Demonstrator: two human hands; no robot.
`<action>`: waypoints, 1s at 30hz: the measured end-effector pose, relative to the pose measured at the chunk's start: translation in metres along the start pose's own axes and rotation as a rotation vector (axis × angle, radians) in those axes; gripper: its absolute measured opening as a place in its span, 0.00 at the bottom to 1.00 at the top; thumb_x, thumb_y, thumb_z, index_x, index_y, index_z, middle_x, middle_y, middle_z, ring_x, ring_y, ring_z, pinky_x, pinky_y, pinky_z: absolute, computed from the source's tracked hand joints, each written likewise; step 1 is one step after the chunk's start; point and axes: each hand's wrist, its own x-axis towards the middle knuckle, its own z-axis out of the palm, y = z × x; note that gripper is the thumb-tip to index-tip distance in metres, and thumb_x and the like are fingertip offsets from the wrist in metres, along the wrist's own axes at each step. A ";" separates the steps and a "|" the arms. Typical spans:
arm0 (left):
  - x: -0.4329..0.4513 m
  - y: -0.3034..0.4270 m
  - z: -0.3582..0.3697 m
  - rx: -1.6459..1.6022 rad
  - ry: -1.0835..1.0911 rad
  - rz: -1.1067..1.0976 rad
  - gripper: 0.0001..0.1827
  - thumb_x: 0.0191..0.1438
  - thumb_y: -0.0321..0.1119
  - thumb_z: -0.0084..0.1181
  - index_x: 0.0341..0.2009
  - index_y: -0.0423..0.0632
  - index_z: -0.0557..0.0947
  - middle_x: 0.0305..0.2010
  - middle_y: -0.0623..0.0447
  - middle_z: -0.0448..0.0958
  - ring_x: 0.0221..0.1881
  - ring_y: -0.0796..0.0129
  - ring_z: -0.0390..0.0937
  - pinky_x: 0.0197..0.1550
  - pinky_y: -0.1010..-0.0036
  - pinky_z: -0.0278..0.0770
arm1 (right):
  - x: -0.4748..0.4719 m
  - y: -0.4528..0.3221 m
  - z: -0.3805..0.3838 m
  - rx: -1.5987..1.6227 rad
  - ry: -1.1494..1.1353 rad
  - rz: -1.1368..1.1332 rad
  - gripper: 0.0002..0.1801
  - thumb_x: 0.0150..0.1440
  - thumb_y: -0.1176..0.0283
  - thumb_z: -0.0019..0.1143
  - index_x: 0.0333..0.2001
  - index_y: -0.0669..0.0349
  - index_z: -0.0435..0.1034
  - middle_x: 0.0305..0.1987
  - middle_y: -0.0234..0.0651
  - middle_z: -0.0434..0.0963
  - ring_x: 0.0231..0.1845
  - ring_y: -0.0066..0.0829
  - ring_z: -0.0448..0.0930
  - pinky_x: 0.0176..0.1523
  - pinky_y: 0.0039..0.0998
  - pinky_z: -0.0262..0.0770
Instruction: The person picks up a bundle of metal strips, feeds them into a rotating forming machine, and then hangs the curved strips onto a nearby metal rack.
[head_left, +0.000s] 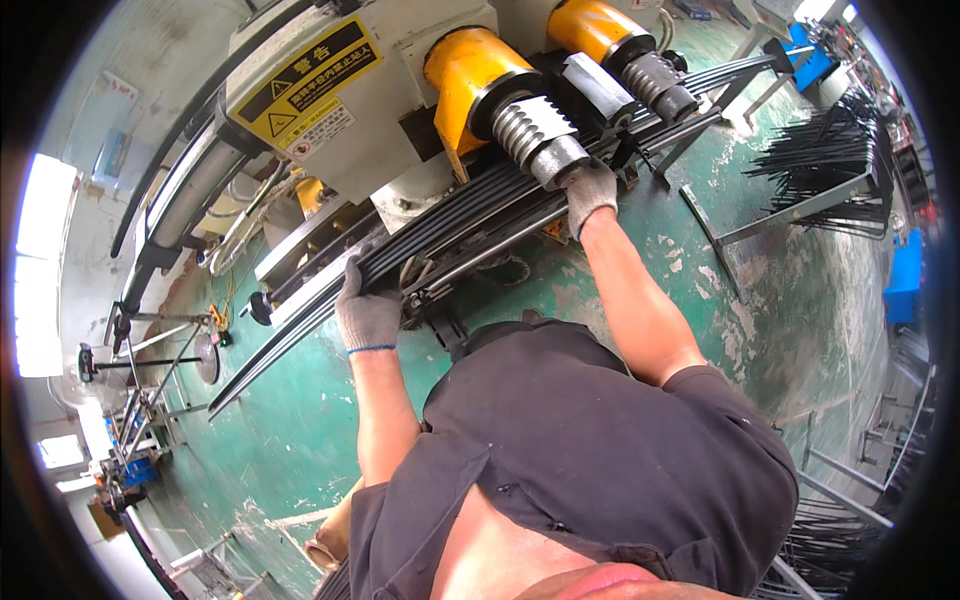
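Note:
A bundle of long dark metal rods (442, 217) lies slantwise along the front of a large machine (360, 97). Gloved in grey knit, my left hand (367, 311) grips the bundle near its lower left part, thumb over the rods. My right hand (592, 191), in a matching glove, is at the rods just beneath the end of a ribbed metal cylinder (536, 139); its fingers are partly hidden there. That cylinder projects from an orange housing (480, 75). A second ribbed cylinder (652, 82) stands farther right, over the same rods.
A metal rack (795, 210) with many black rods stands at the right. Below the bundle runs a shiny rail (487, 251). A curved machine arm (172, 202) reaches down at the left, near a fan (206, 358). Blue bins (904, 277) are at the far right.

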 end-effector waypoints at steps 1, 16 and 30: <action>-0.012 -0.001 0.020 0.004 0.106 0.041 0.18 0.71 0.36 0.48 0.57 0.36 0.78 0.62 0.40 0.77 0.65 0.49 0.71 0.74 0.52 0.62 | -0.047 -0.048 0.017 0.202 0.045 0.069 0.25 0.52 0.77 0.57 0.57 0.68 0.75 0.44 0.40 0.81 0.44 0.31 0.80 0.51 0.30 0.74; 0.006 0.050 -0.025 0.102 0.171 0.290 0.20 0.74 0.38 0.44 0.56 0.32 0.77 0.56 0.39 0.79 0.58 0.54 0.77 0.68 0.59 0.74 | -0.063 -0.021 -0.013 0.126 0.065 0.118 0.25 0.63 0.58 0.65 0.53 0.68 0.76 0.44 0.32 0.81 0.40 0.23 0.79 0.40 0.28 0.77; 0.006 0.057 -0.044 0.375 0.045 0.353 0.20 0.71 0.38 0.50 0.55 0.31 0.77 0.56 0.37 0.79 0.59 0.52 0.77 0.67 0.57 0.75 | -0.045 -0.018 0.014 -0.006 0.102 -0.103 0.16 0.65 0.73 0.44 0.49 0.68 0.76 0.39 0.31 0.79 0.36 0.23 0.73 0.45 0.27 0.71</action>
